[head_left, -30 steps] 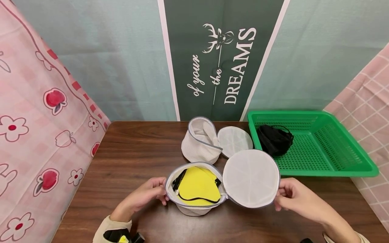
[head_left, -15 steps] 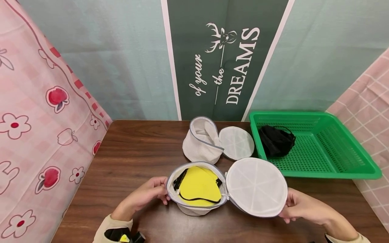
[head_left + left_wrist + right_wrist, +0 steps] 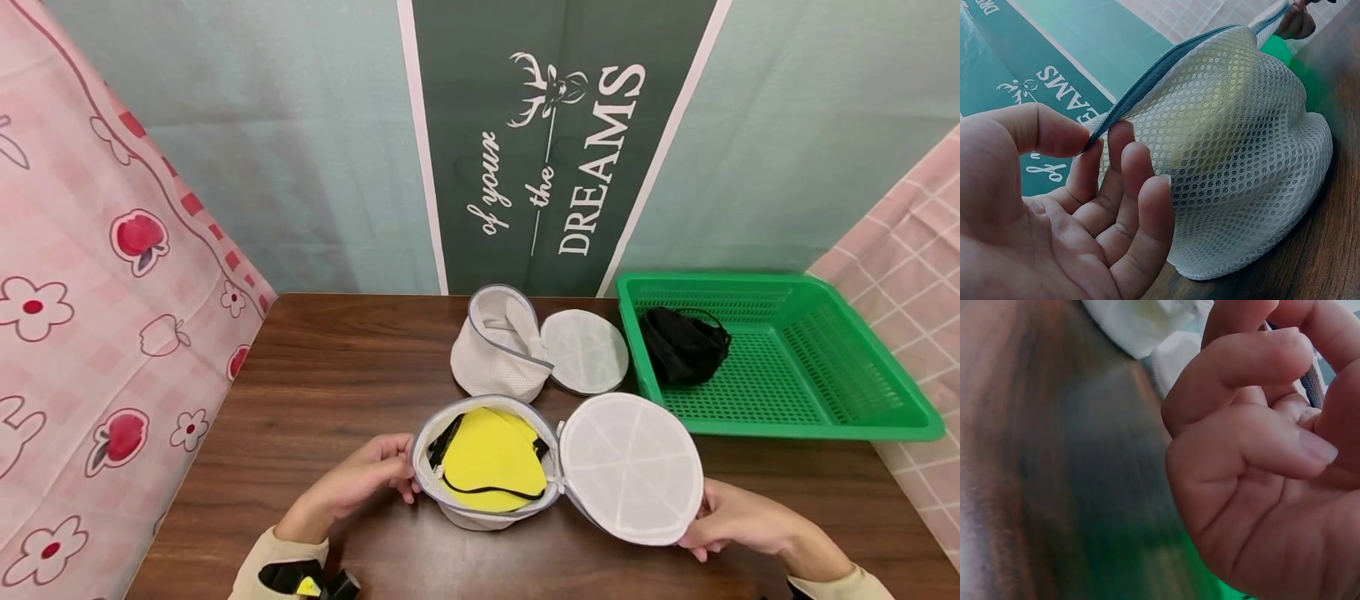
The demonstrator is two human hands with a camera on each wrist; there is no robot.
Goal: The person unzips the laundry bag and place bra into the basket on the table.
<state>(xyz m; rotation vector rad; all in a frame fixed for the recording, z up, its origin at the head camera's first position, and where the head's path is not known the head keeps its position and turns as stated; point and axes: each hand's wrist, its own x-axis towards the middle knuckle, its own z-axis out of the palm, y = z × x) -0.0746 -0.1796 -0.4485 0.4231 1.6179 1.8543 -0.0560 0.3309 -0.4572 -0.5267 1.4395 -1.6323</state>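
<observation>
A white mesh laundry bag with a grey zip rim stands unzipped in front of me, its round lid folded out to the right. Inside it lies a yellow padded piece with black straps, like a bra. My left hand pinches the bag's rim at its left side; the left wrist view shows thumb and forefinger on the zip edge. On the lid's lower right edge, my right hand grips with curled fingers, close up in the right wrist view.
Behind the bag stands a second white mesh bag, also unzipped, with its round lid lying on the dark wooden table. A green plastic basket at the right holds a black cloth item. Curtains surround the table.
My right hand has moved slightly down and toward me, swinging the lid lower and farther right from the bag. My left hand keeps its hold on the rim.
</observation>
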